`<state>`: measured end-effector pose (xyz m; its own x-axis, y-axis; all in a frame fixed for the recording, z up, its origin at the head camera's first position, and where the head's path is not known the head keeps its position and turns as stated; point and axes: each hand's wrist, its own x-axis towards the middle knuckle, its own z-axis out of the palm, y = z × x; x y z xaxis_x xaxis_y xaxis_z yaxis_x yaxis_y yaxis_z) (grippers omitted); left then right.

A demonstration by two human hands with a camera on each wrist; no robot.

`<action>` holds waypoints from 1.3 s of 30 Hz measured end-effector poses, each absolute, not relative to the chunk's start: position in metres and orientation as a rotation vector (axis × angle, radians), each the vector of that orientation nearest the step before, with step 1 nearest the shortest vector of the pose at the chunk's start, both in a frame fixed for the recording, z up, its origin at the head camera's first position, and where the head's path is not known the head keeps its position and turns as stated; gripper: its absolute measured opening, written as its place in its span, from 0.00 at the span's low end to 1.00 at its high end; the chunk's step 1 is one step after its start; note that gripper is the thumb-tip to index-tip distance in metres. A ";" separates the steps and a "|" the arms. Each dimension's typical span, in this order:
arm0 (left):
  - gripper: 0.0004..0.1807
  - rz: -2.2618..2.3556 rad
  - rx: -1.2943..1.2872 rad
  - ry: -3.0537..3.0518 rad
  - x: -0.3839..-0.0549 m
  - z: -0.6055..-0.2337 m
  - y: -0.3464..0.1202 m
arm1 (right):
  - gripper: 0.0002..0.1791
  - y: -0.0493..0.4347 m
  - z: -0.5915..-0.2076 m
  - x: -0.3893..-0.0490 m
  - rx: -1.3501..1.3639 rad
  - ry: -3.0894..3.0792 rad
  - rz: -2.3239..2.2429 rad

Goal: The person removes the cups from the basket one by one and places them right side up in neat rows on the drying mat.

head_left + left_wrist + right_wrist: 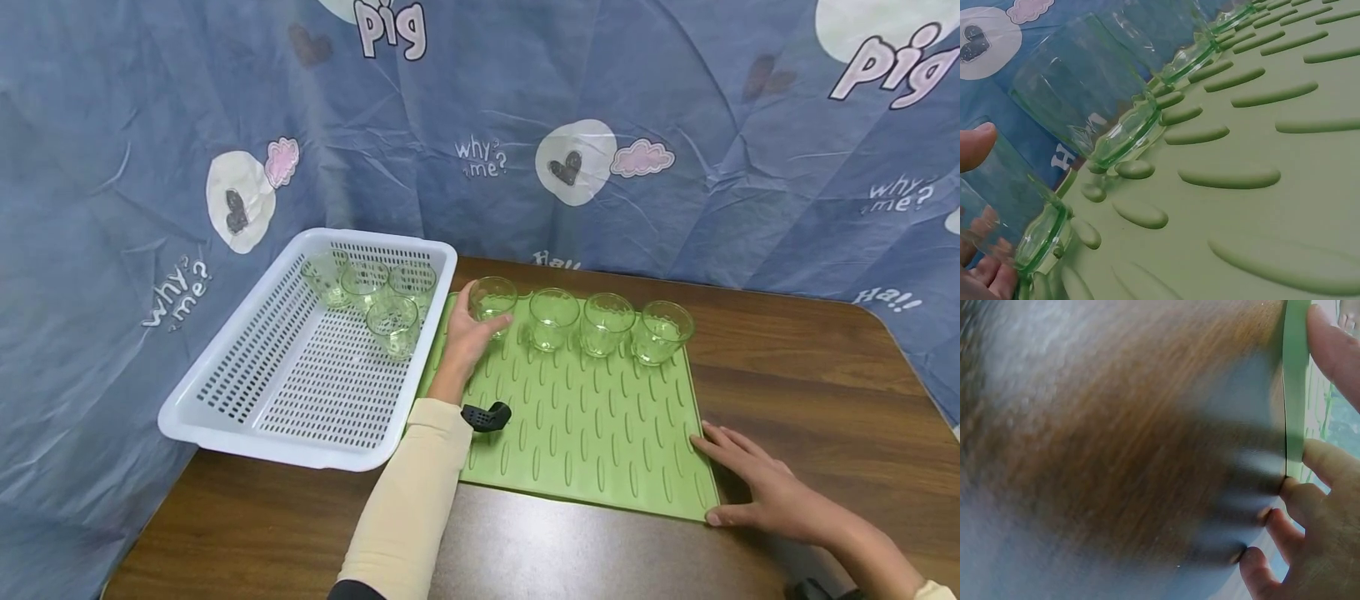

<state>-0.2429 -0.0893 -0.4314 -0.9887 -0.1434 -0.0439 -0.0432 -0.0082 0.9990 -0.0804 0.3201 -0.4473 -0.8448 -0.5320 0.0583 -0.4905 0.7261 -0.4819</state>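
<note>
My left hand (pixel 469 333) grips a clear greenish glass (pixel 495 298), thumb on the near side and fingers round the far left. That glass stands upright at the back left of the green ridged mat (pixel 577 425); in the left wrist view its base (pixel 1041 240) is right at the mat. To its right, three more upright glasses, the nearest one (pixel 553 321) included, form a row along the mat's back edge. My right hand (pixel 772 492) has its fingers spread, with thumb and fingertips touching the mat's right edge (pixel 1295 394).
A white perforated basket (pixel 292 454) stands left of the mat, with several similar glasses (pixel 393 325) at its back right. The wooden table (pixel 810 367) extends to the right. A blue printed cloth (pixel 480 100) hangs behind and at the left.
</note>
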 end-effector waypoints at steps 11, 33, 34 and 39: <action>0.48 -2.069 0.120 -2.360 -0.239 -0.428 -0.095 | 0.51 0.319 -0.444 -0.082 -0.825 2.822 -0.759; 0.54 -1.945 0.175 -2.467 -0.235 -0.422 -0.102 | 0.52 0.313 -0.440 -0.087 -0.831 2.803 -0.729; 0.55 -1.912 0.181 -2.481 -0.234 -0.422 -0.100 | 0.51 0.313 -0.440 -0.086 -0.824 2.801 -0.729; 0.58 -1.787 0.210 -2.462 -0.227 -0.413 -0.086 | 0.51 0.317 -0.441 -0.083 -0.814 2.800 -0.723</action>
<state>-0.2274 -0.0864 -0.4130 -0.9862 -0.1652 -0.0062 -0.0571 0.3051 0.9506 -0.0834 0.3166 -0.4411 -0.8445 -0.5355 0.0027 -0.4699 0.7385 -0.4836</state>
